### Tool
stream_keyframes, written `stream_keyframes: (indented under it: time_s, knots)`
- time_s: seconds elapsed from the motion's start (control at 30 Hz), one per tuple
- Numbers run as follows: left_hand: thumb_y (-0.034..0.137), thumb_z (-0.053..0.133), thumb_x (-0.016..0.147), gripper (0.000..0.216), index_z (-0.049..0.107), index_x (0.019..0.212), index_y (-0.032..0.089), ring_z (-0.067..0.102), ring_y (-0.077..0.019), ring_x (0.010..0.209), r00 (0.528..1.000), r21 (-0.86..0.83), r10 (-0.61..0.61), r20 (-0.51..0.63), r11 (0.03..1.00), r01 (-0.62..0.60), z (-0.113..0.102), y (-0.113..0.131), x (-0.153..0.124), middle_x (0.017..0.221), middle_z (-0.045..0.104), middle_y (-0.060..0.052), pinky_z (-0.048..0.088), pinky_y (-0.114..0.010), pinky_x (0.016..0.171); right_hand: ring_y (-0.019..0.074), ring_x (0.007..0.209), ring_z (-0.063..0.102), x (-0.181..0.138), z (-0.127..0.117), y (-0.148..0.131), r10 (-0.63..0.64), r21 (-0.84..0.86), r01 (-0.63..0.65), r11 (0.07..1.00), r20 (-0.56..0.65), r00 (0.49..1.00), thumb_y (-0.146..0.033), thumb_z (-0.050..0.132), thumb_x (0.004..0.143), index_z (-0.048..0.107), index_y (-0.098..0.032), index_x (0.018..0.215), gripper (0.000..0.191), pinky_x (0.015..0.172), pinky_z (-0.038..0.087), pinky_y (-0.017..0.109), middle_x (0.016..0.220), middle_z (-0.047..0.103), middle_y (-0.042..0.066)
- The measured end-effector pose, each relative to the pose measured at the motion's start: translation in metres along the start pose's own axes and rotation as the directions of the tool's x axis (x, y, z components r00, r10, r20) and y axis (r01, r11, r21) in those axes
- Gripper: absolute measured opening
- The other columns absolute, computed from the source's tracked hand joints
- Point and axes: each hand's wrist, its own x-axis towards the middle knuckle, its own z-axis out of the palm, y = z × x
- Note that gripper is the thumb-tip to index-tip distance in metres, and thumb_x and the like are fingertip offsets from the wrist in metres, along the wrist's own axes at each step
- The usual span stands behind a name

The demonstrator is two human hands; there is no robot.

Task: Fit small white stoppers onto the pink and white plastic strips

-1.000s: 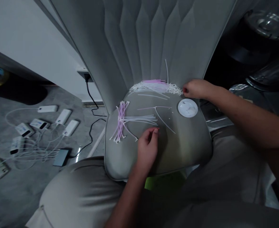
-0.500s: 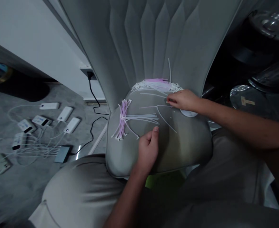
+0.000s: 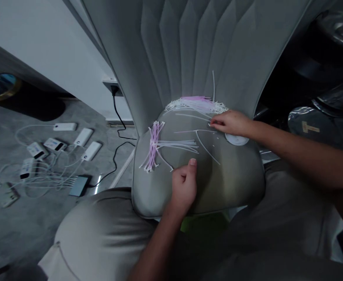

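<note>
My right hand [image 3: 231, 121] is closed in a pinch at the end of a thin white cable tie [image 3: 190, 116] above the right of the chair seat [image 3: 232, 175]. My left hand [image 3: 184, 183] is a loose fist, thumb on top, over the front of the seat; whether it holds anything is hidden. Beside it on the left lies a bundle of pink cable ties [image 3: 153, 150], crossed by several white cable ties [image 3: 180, 144]. A pink cable tie [image 3: 186, 131] and a curved white one [image 3: 206, 148] lie between the hands. Behind them is a pile of pink and white cable ties [image 3: 196, 103].
A round white object [image 3: 236, 139] lies under my right wrist. One white strip [image 3: 213, 86] leans on the chair back [image 3: 200, 47]. On the floor at left are several white power banks [image 3: 92, 151], tangled cables and a blue-grey box [image 3: 79, 185]. Dark shiny items stand at right.
The view has shifted slightly, so everything sits a little further right. Both hands keep nearly the same pose and place over the seat.
</note>
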Motion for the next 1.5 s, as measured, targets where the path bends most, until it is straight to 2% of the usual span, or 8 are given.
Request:
stream_keyframes:
  time_s: [0.17, 0.37, 0.5, 0.6, 0.93, 1.1, 1.3, 1.5]
  knots:
    - [0.054, 0.053, 0.093, 0.057, 0.023, 0.056, 0.023, 0.020, -0.0086, 0.054, 0.999, 0.101, -0.034, -0.029, 0.994, 0.037, 0.001, 0.008, 0.002, 0.057, 0.020, 0.005, 0.020, -0.027, 0.053, 0.0187, 0.073, 0.062, 0.000, -0.005, 0.006, 0.032, 0.025, -0.032, 0.999, -0.032, 0.999, -0.036, 0.049, 0.096, 0.075, -0.019, 0.109, 0.034, 0.070, 0.038, 0.029, 0.085, 0.075, 0.007]
    - [0.044, 0.055, 0.094, 0.037, 0.057, 0.067, 0.018, 0.044, -0.0103, 0.063, 0.995, 0.149, 0.028, 0.100, 0.988, -0.043, 0.002, 0.006, 0.002, 0.063, 0.049, 0.004, 0.033, -0.024, 0.061, 0.0173, 0.069, 0.060, 0.001, -0.003, 0.003, 0.018, 0.063, -0.018, 0.998, 0.004, 1.000, -0.036, 0.056, 0.092, 0.075, -0.023, 0.101, 0.024, 0.068, 0.037, 0.028, 0.078, 0.072, 0.003]
    - [0.037, 0.064, 0.089, 0.020, 0.067, 0.085, 0.017, 0.050, -0.0100, 0.066, 0.999, 0.103, 0.022, 0.030, 0.994, -0.025, 0.005, 0.003, 0.004, 0.071, 0.058, 0.003, 0.038, -0.022, 0.064, 0.0164, 0.067, 0.059, 0.001, -0.004, 0.004, 0.052, 0.106, -0.050, 0.993, -0.017, 0.999, -0.034, 0.058, 0.091, 0.073, -0.021, 0.098, 0.021, 0.067, 0.037, 0.027, 0.077, 0.071, 0.003]
    - [0.033, 0.068, 0.085, 0.020, 0.068, 0.096, 0.017, 0.051, -0.0091, 0.065, 1.000, 0.050, -0.010, 0.008, 0.999, 0.010, 0.006, 0.001, 0.006, 0.073, 0.060, 0.004, 0.039, -0.021, 0.064, 0.0157, 0.066, 0.058, 0.001, -0.004, 0.006, 0.064, 0.147, -0.060, 0.987, -0.026, 0.998, -0.033, 0.060, 0.090, 0.070, -0.020, 0.095, 0.017, 0.066, 0.036, 0.027, 0.075, 0.069, 0.002]
    - [0.043, 0.067, 0.087, 0.027, 0.066, 0.083, 0.017, 0.047, -0.0085, 0.064, 0.999, 0.006, -0.031, 0.040, 1.000, 0.030, 0.005, 0.007, 0.003, 0.069, 0.056, 0.004, 0.035, -0.021, 0.060, 0.0144, 0.061, 0.052, -0.002, -0.004, 0.006, 0.076, 0.287, -0.038, 0.957, -0.123, 0.990, -0.031, 0.059, 0.088, 0.067, -0.019, 0.091, 0.015, 0.065, 0.036, 0.029, 0.069, 0.062, 0.000]
    - [0.048, 0.059, 0.093, 0.037, 0.060, 0.072, 0.018, 0.040, -0.0090, 0.060, 0.997, 0.064, 0.017, 0.079, 0.998, -0.022, 0.004, 0.004, 0.003, 0.062, 0.046, 0.005, 0.032, -0.023, 0.060, 0.0126, 0.057, 0.049, -0.018, -0.015, -0.015, 0.064, 0.415, 0.015, 0.909, -0.177, 0.982, -0.031, 0.060, 0.087, 0.066, -0.018, 0.088, 0.014, 0.062, 0.036, 0.028, 0.064, 0.058, -0.002]
    - [0.051, 0.052, 0.097, 0.052, 0.051, 0.057, 0.018, 0.044, -0.0105, 0.059, 0.994, 0.058, 0.097, 0.046, 0.993, -0.099, 0.001, 0.005, 0.003, 0.058, 0.048, 0.003, 0.036, -0.026, 0.063, 0.0110, 0.057, 0.051, -0.045, -0.021, -0.059, -0.014, 0.502, 0.114, 0.857, -0.199, 0.980, -0.033, 0.062, 0.089, 0.068, -0.018, 0.091, 0.016, 0.060, 0.037, 0.026, 0.065, 0.058, -0.003]
    - [0.041, 0.069, 0.089, 0.024, 0.073, 0.101, 0.020, 0.058, -0.0126, 0.078, 0.989, -0.098, 0.145, -0.022, 0.984, -0.146, 0.000, 0.006, -0.001, 0.092, 0.068, -0.002, 0.044, -0.024, 0.072, 0.0101, 0.054, 0.050, -0.069, -0.016, -0.094, -0.057, 0.524, 0.163, 0.836, -0.213, 0.975, -0.035, 0.061, 0.091, 0.069, -0.018, 0.090, 0.019, 0.057, 0.037, 0.025, 0.061, 0.057, -0.004]
